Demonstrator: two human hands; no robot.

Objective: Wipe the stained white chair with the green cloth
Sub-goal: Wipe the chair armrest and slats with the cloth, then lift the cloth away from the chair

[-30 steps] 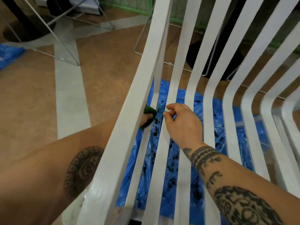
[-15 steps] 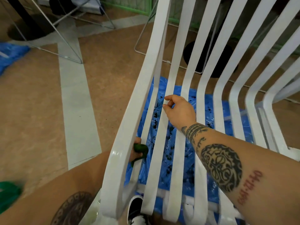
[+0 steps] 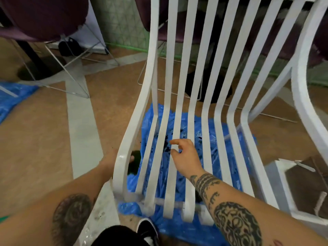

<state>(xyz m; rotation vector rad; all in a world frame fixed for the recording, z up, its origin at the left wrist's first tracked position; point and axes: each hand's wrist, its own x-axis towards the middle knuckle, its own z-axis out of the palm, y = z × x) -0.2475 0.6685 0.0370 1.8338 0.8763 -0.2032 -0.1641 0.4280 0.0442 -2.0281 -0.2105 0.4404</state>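
The white slatted chair (image 3: 205,96) fills the middle of the view, seat slats running toward me. My left hand (image 3: 110,161) reaches under the chair's thick left frame rail and grips the dark green cloth (image 3: 134,164), which shows in the gap between the rail and the first slat; most of the hand is hidden behind the rail. My right hand (image 3: 184,157) hovers over the seat slats with its fingers loosely spread and holds nothing.
A blue plastic sheet (image 3: 179,226) speckled with dark stains lies on the floor under the chair. More blue sheet (image 3: 12,98) lies at far left. Wire-legged purple chairs (image 3: 42,20) stand behind. A white frame piece (image 3: 276,173) sits at right. My shoe (image 3: 148,231) is at the bottom.
My view has pulled back and tilted up, showing the whole chair. My left hand with the cloth has slid down along the left rail toward the seat front. My right hand has lifted off the slat.
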